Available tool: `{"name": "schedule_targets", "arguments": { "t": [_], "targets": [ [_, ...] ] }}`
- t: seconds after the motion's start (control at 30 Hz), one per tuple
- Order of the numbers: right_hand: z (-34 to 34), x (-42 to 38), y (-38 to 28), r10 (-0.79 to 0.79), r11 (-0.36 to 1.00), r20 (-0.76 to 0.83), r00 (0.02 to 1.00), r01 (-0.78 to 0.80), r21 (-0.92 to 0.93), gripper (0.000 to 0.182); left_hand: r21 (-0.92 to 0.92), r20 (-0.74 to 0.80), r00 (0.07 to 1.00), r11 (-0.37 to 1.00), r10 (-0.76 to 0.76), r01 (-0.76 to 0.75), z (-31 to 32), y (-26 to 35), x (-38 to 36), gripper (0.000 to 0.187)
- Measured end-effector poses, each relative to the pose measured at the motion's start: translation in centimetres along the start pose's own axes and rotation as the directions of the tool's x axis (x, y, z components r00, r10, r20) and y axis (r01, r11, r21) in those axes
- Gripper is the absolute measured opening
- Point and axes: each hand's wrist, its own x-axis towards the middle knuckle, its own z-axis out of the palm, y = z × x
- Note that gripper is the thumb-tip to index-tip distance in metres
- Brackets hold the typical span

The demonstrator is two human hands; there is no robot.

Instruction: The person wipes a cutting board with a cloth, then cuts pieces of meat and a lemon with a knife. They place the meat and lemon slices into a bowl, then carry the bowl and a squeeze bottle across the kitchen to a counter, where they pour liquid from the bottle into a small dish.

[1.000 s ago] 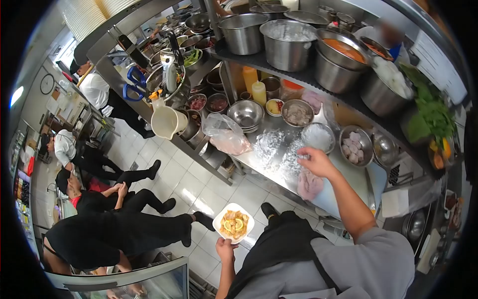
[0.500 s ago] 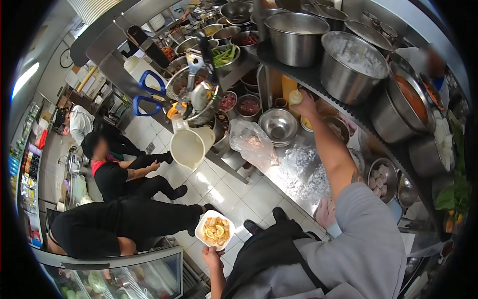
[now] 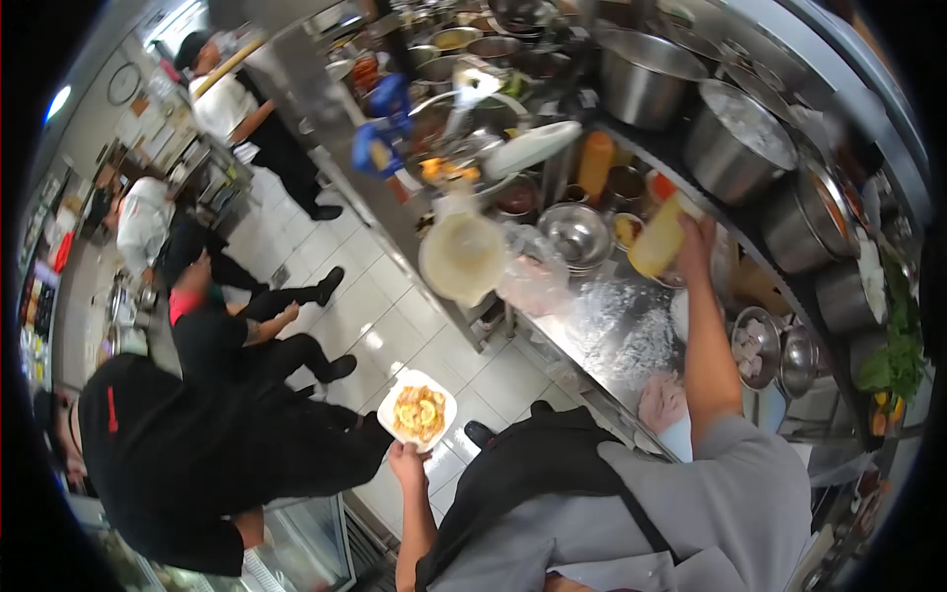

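Note:
My left hand [image 3: 408, 462] grips the near edge of a white square dish [image 3: 443, 383], which holds orange-yellow food [image 3: 418, 414] with lemon slices on top. Over the steel counter, my right hand [image 3: 696, 242] is wrapped round a squeeze bottle [image 3: 656, 240] of pale yellow liquid, tilted and held clear of the shelf above. Left of the bottle stand stacked steel bowls [image 3: 575, 235] and a small tin with yellow contents [image 3: 626, 231]. An orange bottle [image 3: 595, 163] is upright behind them.
White powder covers part of the counter [image 3: 617, 321], beside a plastic bag [image 3: 533, 271] and raw meat [image 3: 663, 401]. A pale jug [image 3: 462, 259] hangs at the counter's edge. Large pots [image 3: 738, 138] line the upper shelf. Co-workers [image 3: 227, 434] are on the left; one bends over a glass-topped fridge [image 3: 306, 538].
The yellow bottle has come up and right in my right hand, out from among the containers. The view has shifted. The nearest co-worker has moved, and another person now shows at upper left.

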Motion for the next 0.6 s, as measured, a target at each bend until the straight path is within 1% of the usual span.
{"name": "schedule_targets", "arguments": {
  "t": [0.07,0.1,0.17,0.23,0.3,0.33,0.4,0.47,0.5,0.53,0.57,0.6],
  "targets": [
    [2.1,-5.5,-4.1,-0.076,0.986,0.139,0.987,0.054,0.159,0.076,-0.001,0.004,1.0,1.0,0.015,-0.015,0.0,1.0,1.4,0.022],
    [3.3,-8.5,-6.7,-0.068,0.963,0.246,0.967,-0.001,0.27,0.081,-0.018,0.008,1.0,1.0,0.026,-0.026,-0.1,1.4,1.9,0.022],
    [3.7,-12.5,-6.5,-0.006,0.969,0.352,0.936,-0.081,0.232,0.082,-0.012,0.018,1.0,1.0,0.022,-0.022,-0.3,1.4,2.7,0.02],
    [5.3,-16.6,-6.6,0.122,0.982,0.485,0.866,-0.177,0.071,0.082,-0.037,0.02,0.999,0.999,0.03,-0.029,-0.4,1.4,3.4,0.019],
    [8.0,-20.7,-8.5,0.043,0.999,0.597,0.801,-0.017,-0.049,0.081,-0.002,0.024,1.0,1.0,0.005,-0.005,-0.8,2.3,3.3,0.019],
    [9.1,-22.1,-8.7,0.06,0.995,0.682,0.729,0.008,-0.097,0.08,0.006,0.027,1.0,1.0,0.004,-0.004,-1.1,2.0,3.6,0.018],
    [12.4,-24.2,-10.1,0.206,0.979,0.849,0.486,-0.111,-0.174,0.077,0.037,0.021,1.0,0.999,-0.01,0.009,-1.9,1.7,3.4,0.017],
    [17.2,-26.4,-11.1,0.188,0.973,0.923,0.335,-0.189,-0.13,0.075,0.04,0.031,0.999,0.999,-0.013,0.012,-2.8,1.3,3.2,0.017],
    [19.8,-27.3,-12.0,0.085,0.982,0.95,0.3,-0.186,-0.029,0.074,0.051,0.028,0.999,0.999,-0.017,0.015,-3.4,1.5,2.7,0.017],
    [22.7,-27.7,-12.2,-0.084,0.995,0.948,0.307,0.071,0.065,0.074,0.06,0.03,0.999,0.998,-0.022,0.021,-3.9,1.4,2.5,0.017],
    [25.7,-27.8,-10.4,-0.113,0.992,0.936,0.334,-0.021,0.127,0.073,0.052,0.03,0.999,0.999,-0.014,0.013,-4.7,0.8,2.5,0.018],
    [29.1,-28.0,-10.6,0.11,0.932,0.914,0.39,-0.36,0.041,0.069,0.036,0.022,1.0,0.999,-0.021,0.02,-5.4,0.4,2.3,0.018]
  ]
}}
